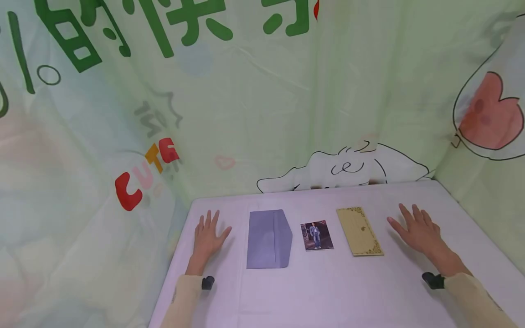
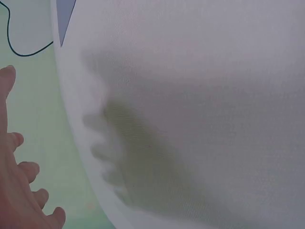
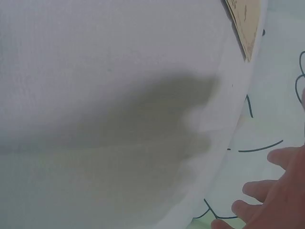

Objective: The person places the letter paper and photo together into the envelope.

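My left hand point(image 1: 208, 239) hovers over the table's left side, fingers spread and holding nothing. Just right of it lies a blue-grey envelope point(image 1: 262, 239), its pointed flap toward the right. A small photo point(image 1: 317, 235) of a standing person in blue clothes lies in the middle. Further right is a tan card-like piece point(image 1: 358, 231) with ornate corner patterns, tilted on the cloth. Beyond it my right hand point(image 1: 420, 232) is held over the table with spread fingers and nothing in its grasp. In the right wrist view a corner of the tan piece point(image 3: 245, 26) shows.
A pale lilac cloth covers the table point(image 1: 320, 296). Green printed curtains point(image 1: 254, 109) hang close behind and along both sides of it. Dark wrist cameras point(image 1: 208, 283) sit at the cuffs of both beige sleeves point(image 1: 182, 296).
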